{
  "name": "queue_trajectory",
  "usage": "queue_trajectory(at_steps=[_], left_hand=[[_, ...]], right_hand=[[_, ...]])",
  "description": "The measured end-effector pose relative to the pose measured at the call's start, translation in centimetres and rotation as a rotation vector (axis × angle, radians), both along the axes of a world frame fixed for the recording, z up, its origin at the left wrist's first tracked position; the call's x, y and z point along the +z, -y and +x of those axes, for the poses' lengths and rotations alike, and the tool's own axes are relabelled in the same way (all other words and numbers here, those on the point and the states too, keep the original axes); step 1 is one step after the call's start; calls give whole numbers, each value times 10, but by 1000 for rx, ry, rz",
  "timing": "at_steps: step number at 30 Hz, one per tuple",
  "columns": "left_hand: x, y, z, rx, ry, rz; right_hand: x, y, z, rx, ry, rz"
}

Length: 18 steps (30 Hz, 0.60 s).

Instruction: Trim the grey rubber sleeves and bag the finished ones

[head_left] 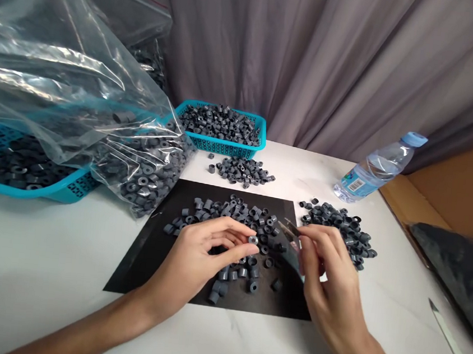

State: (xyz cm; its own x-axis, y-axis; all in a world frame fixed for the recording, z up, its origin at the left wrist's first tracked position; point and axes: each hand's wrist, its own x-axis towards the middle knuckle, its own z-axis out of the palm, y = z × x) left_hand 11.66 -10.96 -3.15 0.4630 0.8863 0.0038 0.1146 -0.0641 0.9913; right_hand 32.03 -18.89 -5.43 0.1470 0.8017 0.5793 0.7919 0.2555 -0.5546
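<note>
My left hand pinches a small grey ring-shaped plastic part between thumb and fingertips, its hole facing up. My right hand is closed round a small two-pointed metal tool, which looks like snips; most of its handle is hidden in the palm. The points aim left, a short way from the part and apart from it. Below both hands lies a black mat with a loose heap of similar grey parts, some standing upright, some on their sides.
A second pile of parts lies right of the mat, a third pile behind it. Turquoise baskets hold more. A clear plastic bag of parts leans at left. A water bottle, cardboard box and pointed blade-like strip are at right.
</note>
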Motion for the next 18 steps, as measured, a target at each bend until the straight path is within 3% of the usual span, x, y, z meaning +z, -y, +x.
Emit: queue_trajectory(at_steps=[7,18], left_hand=[[-3,4,0,-1,67,-176],[9,3,2,24,205,-348]], right_hand=[[-6,6,-13,177,-71,-44],[-9,10,-9,217,217,68]])
